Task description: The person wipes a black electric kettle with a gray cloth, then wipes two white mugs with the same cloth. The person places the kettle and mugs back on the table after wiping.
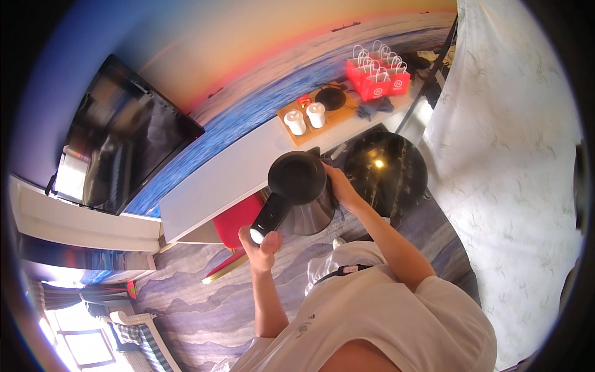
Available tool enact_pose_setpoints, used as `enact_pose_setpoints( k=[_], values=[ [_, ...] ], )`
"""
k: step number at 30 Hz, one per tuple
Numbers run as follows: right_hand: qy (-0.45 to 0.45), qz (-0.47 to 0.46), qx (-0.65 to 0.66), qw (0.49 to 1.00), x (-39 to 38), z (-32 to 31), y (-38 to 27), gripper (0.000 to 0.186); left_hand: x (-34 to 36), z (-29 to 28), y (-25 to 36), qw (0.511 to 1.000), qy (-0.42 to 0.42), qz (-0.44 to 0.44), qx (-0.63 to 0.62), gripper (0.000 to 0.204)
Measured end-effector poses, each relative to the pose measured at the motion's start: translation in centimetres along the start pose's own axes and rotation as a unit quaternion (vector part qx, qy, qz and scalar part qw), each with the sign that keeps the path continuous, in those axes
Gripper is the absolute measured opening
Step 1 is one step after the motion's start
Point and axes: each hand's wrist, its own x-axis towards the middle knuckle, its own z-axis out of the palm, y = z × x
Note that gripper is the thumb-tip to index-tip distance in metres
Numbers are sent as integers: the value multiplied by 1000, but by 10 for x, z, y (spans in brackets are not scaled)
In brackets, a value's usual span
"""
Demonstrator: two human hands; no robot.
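Observation:
An electric kettle (312,208) with a black lid and a dark metallic body is held up in front of me, between both hands. My left hand (261,249) is closed round the lower end of its black handle. My right hand (339,186) grips the far right side of the body near the spout, with its fingertips partly hidden behind the kettle. The lid is down, so the inside is hidden. On the desk beyond, a wooden tray (339,116) carries two white lidded cups (305,119), a round black kettle base (330,98) and small red packets.
The long white desk (229,167) runs along the mural wall. Several red paper bags (377,80) stand at its right end. A round black marbled table (387,164) is at my right, beside a pale curtain (502,161). A red chair (232,223) is partly under the desk.

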Motion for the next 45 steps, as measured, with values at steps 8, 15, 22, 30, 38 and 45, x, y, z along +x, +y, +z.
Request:
enact_pose_setpoints(
  k=[8, 15, 22, 30, 38, 45],
  values=[
    [82, 48, 278, 956, 8, 12, -70, 39, 6, -2, -14, 996, 37, -31, -77, 49],
    [48, -32, 37, 998, 26, -25, -12, 47, 28, 45, -4, 998, 47, -27, -41, 51],
    [-77, 199, 398, 892, 36, -109, -72, 38, 36, 74, -27, 997, -68, -2, -34, 61],
    [-359, 278, 416, 788, 45, -238, -144, 44, 82, 181, -28, 970, -187, 17, 157, 37],
    [-155, -13, 341, 927, 10, -291, -82, 28, 121, 283, -4, 948, -269, -76, 153, 29],
    [-419, 278, 419, 756, 79, -344, -132, 39, 135, 306, -12, 934, -264, 28, 237, 30]
  ],
)
